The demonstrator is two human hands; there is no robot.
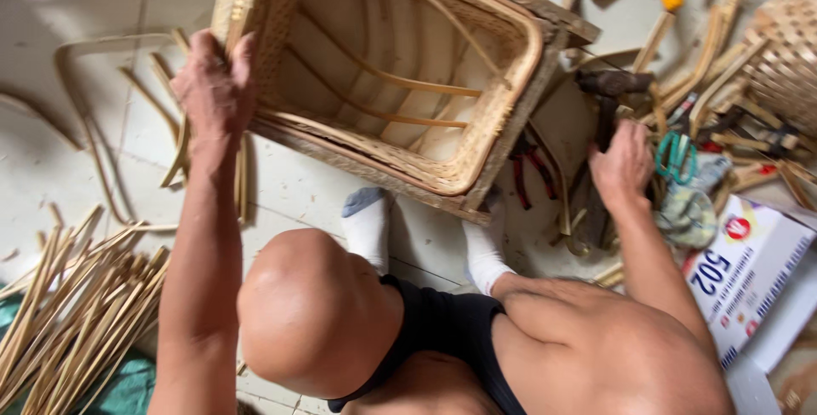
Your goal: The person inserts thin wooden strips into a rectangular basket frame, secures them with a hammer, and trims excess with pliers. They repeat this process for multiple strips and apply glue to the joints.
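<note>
While sitting on the tiled floor (51,6) with socked feet (370,223) tucked against the work, steadying a rectangular woven basket (502,57) that is lying tipped on its side, mouth turned up toward the camera, just beyond the feet. Clamping the left hand (217,83) around the basket's near-left corner, fingers curling over the rim, thumb pressing the outer wall. Reaching the right hand (621,164), well apart from the left, into the tool clutter beside the basket's right edge; closing, as far as can be judged, around the dark handle of a hammer (611,85), though not showing clearly whether gripping it or only resting on it. Judging the step in hand as bracing the basket while fetching a tool for the rim or frame. Calling, for any next move, for a firm hold at the corner so the basket is not rolling, and for lifting the hammer clear of the red-handled pliers (528,172) and green-handled scissors (675,155) crowding it. Holding nothing loose inside the basket: only bent cane ribs (383,74) arching across its pale woven floor and walls. Lying at the right edge, a second, rounder woven basket (787,49), contents not showing. Sitting near the right elbow, a white cardboard box (749,270), closed as far as visible, with a crumpled rag (689,211) just beside it. Spreading at lower left, a bundle of split bamboo strips (68,313) over a green cloth, more offcuts scattering around the tools.
</note>
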